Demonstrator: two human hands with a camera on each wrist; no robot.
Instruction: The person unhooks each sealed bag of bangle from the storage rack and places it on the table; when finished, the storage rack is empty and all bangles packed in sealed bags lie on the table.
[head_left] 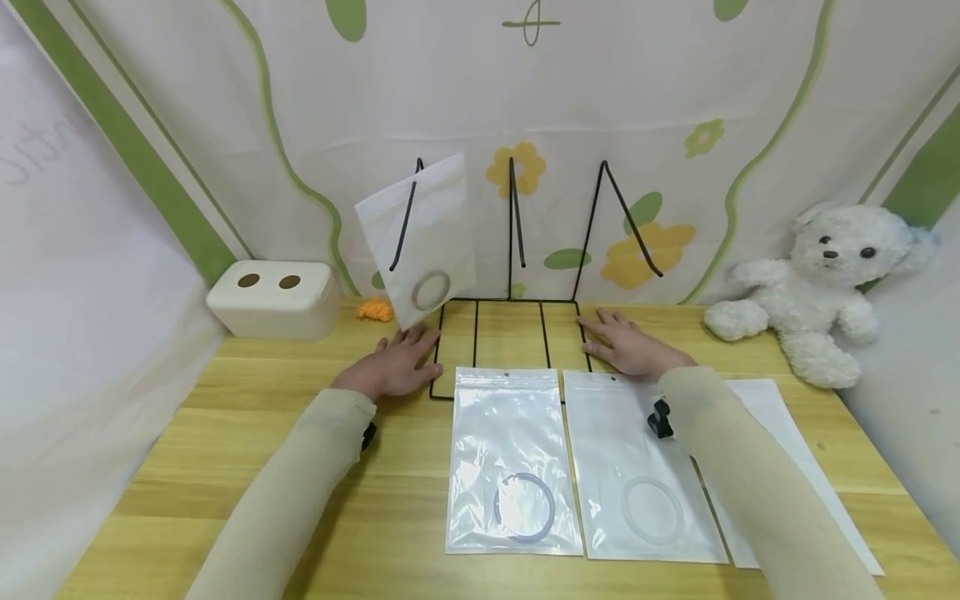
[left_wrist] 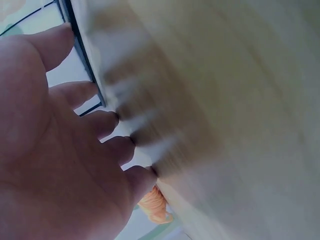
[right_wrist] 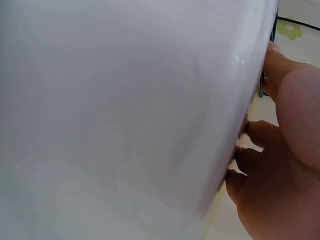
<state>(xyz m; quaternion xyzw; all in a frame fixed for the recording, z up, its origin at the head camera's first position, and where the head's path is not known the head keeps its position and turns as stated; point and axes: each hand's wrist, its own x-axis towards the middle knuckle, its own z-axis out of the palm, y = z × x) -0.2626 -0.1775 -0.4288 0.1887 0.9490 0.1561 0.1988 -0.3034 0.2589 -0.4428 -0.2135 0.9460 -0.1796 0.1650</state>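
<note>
Left hand (head_left: 396, 363) touches the wire rack's (head_left: 517, 300) left side.

wire rack (head_left: 511, 250): black | flat pouches (head_left: 517, 442): white | ring (head_left: 552, 504): lilac | worktop (head_left: 390, 508): yellow-brown wood grain | curtain (head_left: 375, 108): white, green waves, yellow flowers | yarn (head_left: 375, 311): orange | teddy bear (head_left: 813, 296): white

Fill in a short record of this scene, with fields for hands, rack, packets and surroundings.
Left hand: open, at the left side of the black wire rack
Right hand: open, at the rack's right side
Rack: three prongs, on the wooden table
Hanging packet: on the left prong
Flat packets: three, side by side
Surroundings: white box, orange bundle, white teddy bear
</note>
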